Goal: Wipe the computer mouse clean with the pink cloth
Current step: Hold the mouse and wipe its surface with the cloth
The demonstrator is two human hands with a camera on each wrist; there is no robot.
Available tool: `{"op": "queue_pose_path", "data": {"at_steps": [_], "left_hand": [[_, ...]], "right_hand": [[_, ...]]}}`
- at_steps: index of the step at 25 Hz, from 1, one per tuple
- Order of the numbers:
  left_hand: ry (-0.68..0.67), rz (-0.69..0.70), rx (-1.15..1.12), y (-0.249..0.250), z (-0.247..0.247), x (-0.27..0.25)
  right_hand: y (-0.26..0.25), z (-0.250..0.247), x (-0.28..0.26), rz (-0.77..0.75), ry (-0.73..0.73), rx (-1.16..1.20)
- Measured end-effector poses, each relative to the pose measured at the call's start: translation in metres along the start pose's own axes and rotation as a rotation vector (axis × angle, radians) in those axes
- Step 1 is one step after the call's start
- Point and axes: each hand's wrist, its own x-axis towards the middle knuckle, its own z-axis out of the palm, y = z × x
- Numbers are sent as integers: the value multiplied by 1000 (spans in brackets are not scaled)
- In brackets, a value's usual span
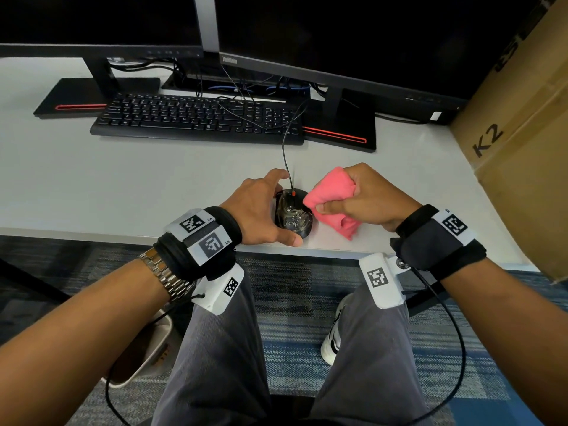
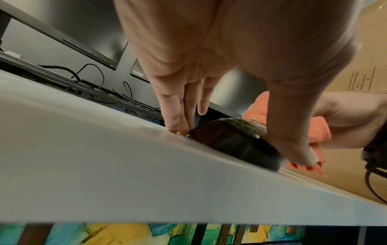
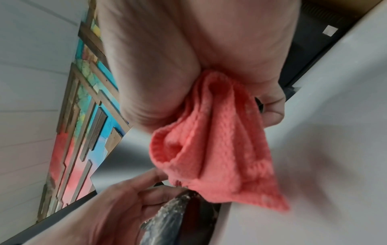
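The computer mouse (image 1: 293, 214) sits near the front edge of the white desk (image 1: 123, 186), its black shell smeared with a pale, crusty film across the top, its cable (image 1: 285, 149) running back toward the keyboard (image 1: 196, 118). The left hand (image 1: 261, 207) braces it: fingers curl along its far and left side while the thumb presses at the near end, so it is pinned between them. The pink cloth (image 1: 333, 199) is bunched in the right hand (image 1: 365, 196), fingers and thumb closed round the wad, a loose corner hanging to the desk; its leading fold is touching or just beside the mouse's right edge. The wiping looks barely begun, since the film is still thick. The next move calls for dragging the wad firmly across the top while the left hand keeps the mouse from sliding.
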Motion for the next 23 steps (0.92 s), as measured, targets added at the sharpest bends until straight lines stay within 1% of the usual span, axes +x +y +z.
{"op": "queue_pose_path", "data": {"at_steps": [2,7,13,18,23], "left_hand": [[-6,0,9,0,0,1],[-9,-9,19,0,1,2],[-13,-11,23,2,0,2],[-10,-14,30,2,0,3],[-1,-14,25,3,0,3]], "right_hand": [[-1,2,-1,-6,-5,-17],[-1,0,-2,-15,-30,-161],[-7,1,0,-106,51,-324],[-9,1,-9,-129,8,-340],[-16,-1,-7,-126,54,-312]]}}
